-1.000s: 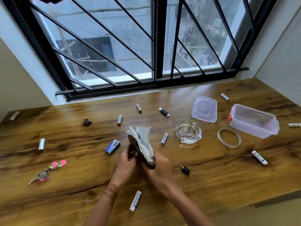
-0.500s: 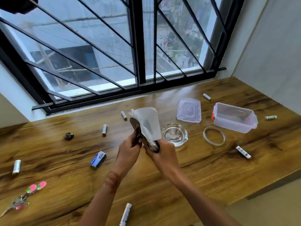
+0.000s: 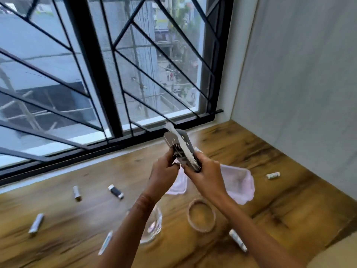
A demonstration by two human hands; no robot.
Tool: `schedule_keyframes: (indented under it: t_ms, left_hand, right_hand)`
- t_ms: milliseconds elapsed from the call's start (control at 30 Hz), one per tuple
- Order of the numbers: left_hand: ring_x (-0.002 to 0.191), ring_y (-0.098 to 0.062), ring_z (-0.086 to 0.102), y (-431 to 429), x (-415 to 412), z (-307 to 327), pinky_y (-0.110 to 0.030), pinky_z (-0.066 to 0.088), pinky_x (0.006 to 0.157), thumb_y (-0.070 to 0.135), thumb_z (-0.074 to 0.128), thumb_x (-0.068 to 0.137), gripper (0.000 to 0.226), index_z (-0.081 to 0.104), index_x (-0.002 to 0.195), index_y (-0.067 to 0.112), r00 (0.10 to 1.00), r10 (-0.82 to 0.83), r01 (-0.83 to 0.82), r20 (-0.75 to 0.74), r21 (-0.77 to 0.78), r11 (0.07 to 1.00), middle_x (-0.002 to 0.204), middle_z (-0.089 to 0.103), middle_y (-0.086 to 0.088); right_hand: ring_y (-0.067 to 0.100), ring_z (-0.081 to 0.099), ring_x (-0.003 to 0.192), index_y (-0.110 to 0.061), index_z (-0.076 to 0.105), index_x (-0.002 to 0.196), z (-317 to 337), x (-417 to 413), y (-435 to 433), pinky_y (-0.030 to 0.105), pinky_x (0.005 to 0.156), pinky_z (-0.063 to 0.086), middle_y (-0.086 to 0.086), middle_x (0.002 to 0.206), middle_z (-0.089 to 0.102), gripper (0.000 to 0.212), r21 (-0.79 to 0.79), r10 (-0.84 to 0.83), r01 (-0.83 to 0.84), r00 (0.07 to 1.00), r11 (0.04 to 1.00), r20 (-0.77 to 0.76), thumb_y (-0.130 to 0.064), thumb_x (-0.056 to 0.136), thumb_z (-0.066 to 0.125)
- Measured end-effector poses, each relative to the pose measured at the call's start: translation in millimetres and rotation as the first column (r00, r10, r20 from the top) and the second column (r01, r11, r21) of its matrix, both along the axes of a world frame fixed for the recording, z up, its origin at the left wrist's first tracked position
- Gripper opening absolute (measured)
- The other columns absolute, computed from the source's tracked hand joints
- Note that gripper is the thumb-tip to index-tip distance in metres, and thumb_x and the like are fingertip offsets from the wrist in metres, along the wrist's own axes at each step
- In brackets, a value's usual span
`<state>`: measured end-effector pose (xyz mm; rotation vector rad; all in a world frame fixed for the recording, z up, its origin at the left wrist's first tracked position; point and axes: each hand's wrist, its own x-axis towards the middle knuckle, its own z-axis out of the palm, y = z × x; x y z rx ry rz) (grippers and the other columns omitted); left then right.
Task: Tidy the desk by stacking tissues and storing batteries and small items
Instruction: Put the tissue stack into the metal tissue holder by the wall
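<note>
Head view: left hand (image 3: 164, 172) and right hand (image 3: 207, 176) grip tissue holder (image 3: 178, 141) above desk (image 3: 289, 200).

The left forearm (image 3: 129, 229) and right forearm (image 3: 243, 225) were bare to the frame edge; left hand (image 3: 164, 171) and right hand (image 3: 206, 175) bare too. A patterned band (image 3: 144, 202) crossed the left forearm just above the wrist — drawn or worn, too blurred to tell

Left grip (image 3: 164, 172) and right grip (image 3: 207, 176) hold tissue holder (image 3: 186, 139) above wooden desk (image 3: 289, 200); batteries (image 3: 36, 225) scattered.
</note>
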<state>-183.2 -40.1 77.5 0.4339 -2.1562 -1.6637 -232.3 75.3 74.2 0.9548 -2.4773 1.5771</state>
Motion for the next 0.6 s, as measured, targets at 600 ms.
schedule_keyframes:
  t_ms: [600]
  left_hand:
    - [0.115,-0.014,0.055,110,-322,-22,-0.029,0.041,0.104,0.000,0.043,0.081,0.047,0.059,0.121,0.017,0.945,-0.214,0.214,0.249,0.029,0.976,0.120,0.062,0.002]
  right_hand:
    - [0.022,0.065,0.095,-0.010,0.061,0.119,-25,-311,91,0.021,0.076,0.044,0.008,0.103,0.069,0.036,0.106,-0.253,0.237,0.951,0.966,0.176,-0.016,0.083,0.066]
